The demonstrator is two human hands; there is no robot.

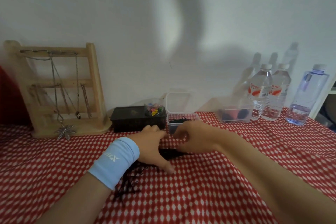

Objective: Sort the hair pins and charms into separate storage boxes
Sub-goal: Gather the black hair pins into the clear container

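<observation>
Both hands are low over a heap of black hair pins [131, 182] in the middle of the desk [272, 160], which has a red and white cloth [45, 160] on it. The left hand [151, 143] lies on top of the heap with its thumb stretched out toward the near side. The right hand [192, 138] is just beside it, fingers bent in toward the left hand, and the two nearly touch. It is blurry there, so I cannot tell if either hand has pins pinched in it. Just past the hands, on the far side, stands a clear box [181, 123] with its lid up and some black pins inside. To the left of it is a black box [131, 120], and on that sits a small clear cup [154, 110] with bright little charms [154, 112] in it. I think the step now is to gather a bunch of pins and drop them in the clear box. To do it well, it would help to push the pins into a neat line first, all pointing one way, then pinch a small bunch tight in the middle. A big grab may let thin pins slip out or catch in the cloth. The box is near, so the lift can be short and straight over its rim. The cup looks easy to knock, so it is best to keep to the right of it.
</observation>
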